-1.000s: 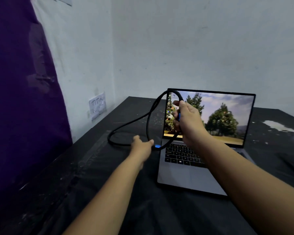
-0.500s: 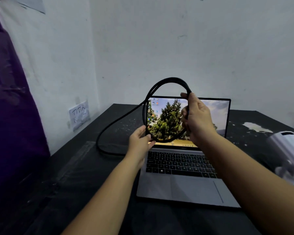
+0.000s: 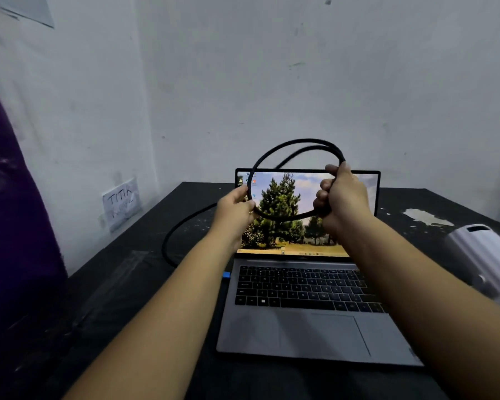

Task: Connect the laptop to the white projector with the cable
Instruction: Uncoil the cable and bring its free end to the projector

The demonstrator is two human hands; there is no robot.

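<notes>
Since the earlier frame both hands have risen, lifting the coiled loop higher so its top now arcs above the laptop lid. The right hand [image 3: 342, 197] is clenched in a fist around the gathered strands of the black cable [image 3: 272, 157]. The left hand [image 3: 237, 210] pinches the loop's left side between thumb and fingers. From there the cable trails down to the left, curves across the dark surface [image 3: 122, 290] and runs back to a blue plug [image 3: 226, 275] at the left edge of the open laptop [image 3: 300, 327], whose screen shows trees. The white projector [image 3: 482, 255] sits to the right of the laptop, apart from it. A handwritten paper label [image 3: 122, 202] hangs on the left wall.
</notes>
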